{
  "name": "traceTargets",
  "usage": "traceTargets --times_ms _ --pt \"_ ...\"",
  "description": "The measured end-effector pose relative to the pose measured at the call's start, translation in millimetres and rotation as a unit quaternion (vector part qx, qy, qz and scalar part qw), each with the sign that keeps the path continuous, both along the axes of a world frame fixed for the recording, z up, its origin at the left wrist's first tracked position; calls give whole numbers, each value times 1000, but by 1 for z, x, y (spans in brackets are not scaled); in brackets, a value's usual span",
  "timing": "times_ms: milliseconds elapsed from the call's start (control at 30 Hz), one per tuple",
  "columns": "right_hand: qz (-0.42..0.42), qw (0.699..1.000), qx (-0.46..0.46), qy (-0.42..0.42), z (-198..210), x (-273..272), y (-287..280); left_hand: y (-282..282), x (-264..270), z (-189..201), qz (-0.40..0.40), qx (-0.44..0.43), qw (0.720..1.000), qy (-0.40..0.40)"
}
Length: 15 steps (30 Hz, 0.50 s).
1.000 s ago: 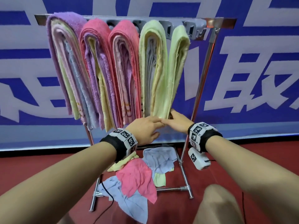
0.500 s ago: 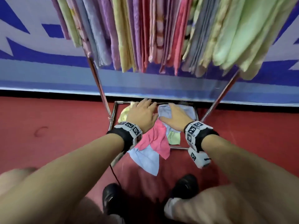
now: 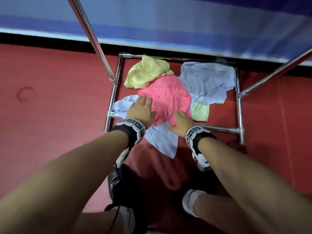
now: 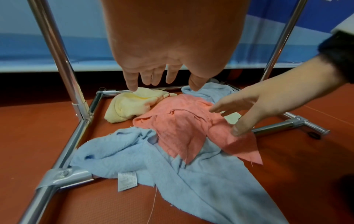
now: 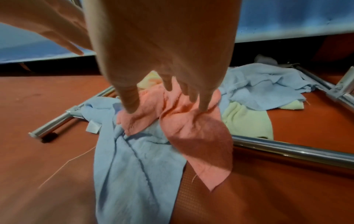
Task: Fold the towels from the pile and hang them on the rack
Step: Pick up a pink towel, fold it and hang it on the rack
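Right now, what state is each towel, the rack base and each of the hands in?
pink towel: crumpled, top of pile, unfolded.
yellow towel: bunched at far left corner.
near blue towel: spread out, draped over front bar.
far blue towel: crumpled, overlapping green towel.
green towel: mostly covered.
rack base: standing on the floor.
left hand: open above pile.
right hand: open, fingers on pink towel.

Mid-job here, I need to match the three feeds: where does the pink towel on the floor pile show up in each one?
Head: pink towel at centre, both hands at its near edge.
Left wrist: pink towel at centre, below the left hand's fingers.
Right wrist: pink towel at centre, under the right hand's fingertips.
Shared landmark: the yellow towel bunched just beyond it.
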State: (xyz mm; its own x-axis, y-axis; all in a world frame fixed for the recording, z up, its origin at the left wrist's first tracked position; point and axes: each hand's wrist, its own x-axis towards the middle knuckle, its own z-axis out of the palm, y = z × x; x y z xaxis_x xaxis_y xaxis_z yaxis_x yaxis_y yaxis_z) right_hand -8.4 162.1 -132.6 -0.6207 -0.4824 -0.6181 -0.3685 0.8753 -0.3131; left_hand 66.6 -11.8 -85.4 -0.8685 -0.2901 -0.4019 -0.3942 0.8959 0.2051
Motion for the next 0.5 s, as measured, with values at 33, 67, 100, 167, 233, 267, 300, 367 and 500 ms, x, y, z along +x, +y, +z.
traceTargets --times_ms 33,67,100,167,233,267,300,367,500 --pt "20 1000 6 -17 -6 -1 -3 1 -1 -5 -9 -2 1000 0" --pt "32 999 8 -35 -12 -1 -6 1 -3 -9 -20 -3 1000 -2" --pt "45 998 6 -45 -17 -2 -11 0 -4 -12 -33 -4 999 -8" --pt "65 997 13 -49 -29 -6 -22 -3 -6 -16 -64 -8 998 -26" --pt "78 995 34 -42 -38 -8 -29 -4 -4 -19 -81 -12 996 -33" --pt "76 996 39 -38 -42 -10 -31 -4 -3 -19 -85 -12 996 -36" --pt "67 997 33 -31 -45 -12 -31 -4 -1 -20 -84 -11 996 -40" --pt "25 999 -14 -22 -47 -16 -31 -3 1 -21 -79 -10 996 -46" --pt "-79 992 -99 20 -40 -22 -17 4 2 -19 -76 0 995 -57"
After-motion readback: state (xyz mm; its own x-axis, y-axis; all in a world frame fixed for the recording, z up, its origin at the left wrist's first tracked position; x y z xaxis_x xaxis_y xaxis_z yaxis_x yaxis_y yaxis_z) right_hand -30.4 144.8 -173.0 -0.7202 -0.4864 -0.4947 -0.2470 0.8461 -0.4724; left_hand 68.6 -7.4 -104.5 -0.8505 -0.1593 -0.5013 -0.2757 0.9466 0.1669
